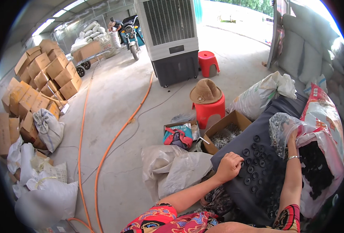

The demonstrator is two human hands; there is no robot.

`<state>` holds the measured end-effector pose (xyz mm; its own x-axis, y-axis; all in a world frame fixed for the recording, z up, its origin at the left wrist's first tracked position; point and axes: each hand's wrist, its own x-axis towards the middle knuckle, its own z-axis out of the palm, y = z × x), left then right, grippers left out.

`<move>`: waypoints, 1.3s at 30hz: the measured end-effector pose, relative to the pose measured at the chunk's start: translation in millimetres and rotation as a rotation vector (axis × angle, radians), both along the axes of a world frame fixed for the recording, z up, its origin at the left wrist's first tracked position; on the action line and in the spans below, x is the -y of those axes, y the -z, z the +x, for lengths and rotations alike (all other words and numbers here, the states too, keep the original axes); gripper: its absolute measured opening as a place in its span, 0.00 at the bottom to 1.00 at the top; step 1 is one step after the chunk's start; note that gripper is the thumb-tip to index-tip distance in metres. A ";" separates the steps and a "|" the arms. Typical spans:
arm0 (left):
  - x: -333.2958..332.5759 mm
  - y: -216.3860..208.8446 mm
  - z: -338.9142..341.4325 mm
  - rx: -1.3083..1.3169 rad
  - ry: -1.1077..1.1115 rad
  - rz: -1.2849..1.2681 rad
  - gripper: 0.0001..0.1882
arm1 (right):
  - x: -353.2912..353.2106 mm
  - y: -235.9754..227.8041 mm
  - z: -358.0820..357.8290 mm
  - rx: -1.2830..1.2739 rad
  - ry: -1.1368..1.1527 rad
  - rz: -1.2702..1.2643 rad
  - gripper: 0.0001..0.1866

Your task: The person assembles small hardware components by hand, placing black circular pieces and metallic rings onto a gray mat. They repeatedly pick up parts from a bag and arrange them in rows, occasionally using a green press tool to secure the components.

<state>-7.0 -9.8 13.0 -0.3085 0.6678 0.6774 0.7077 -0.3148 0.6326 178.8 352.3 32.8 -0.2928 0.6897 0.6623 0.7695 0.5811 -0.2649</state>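
Black rings [250, 169] lie scattered on the dark grey surface [233, 146]. Left hand [230, 167] at their near edge, fingers curled; can't tell if its grip holds one. Right hand [291, 134] at clear plastic bag [277, 127], grip unclear. Step seems to be hand-picking rings; next move likely calls for a light pinch. Woven sack [323, 127] of black parts beside.

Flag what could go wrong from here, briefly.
Black rings lie loose on the grey sheet; a nudge from the left hand could knock some off.
The open cardboard box sits by its edge; strays might drop among the small parts.
The clear plastic bag at the right hand is beside the open sack; their contents could mix.
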 end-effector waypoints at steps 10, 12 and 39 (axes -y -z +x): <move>-2.5 5.9 1.6 0.023 0.018 0.029 0.05 | -35.7 -4.2 30.6 -0.841 -0.183 -0.372 0.06; -6.2 7.7 3.9 0.039 0.030 0.044 0.05 | -23.5 -11.2 47.6 -1.015 -0.233 -0.478 0.07; 93.6 -33.7 56.7 2.106 0.885 -0.189 0.21 | 415.8 -57.5 -49.2 -0.611 -0.790 0.050 0.08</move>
<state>49.8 -103.3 46.7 0.0467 0.9865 -0.1567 -0.9931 0.0627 0.0988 129.7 -63.5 90.3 -0.2548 0.4110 0.8753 -0.1029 0.8885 -0.4472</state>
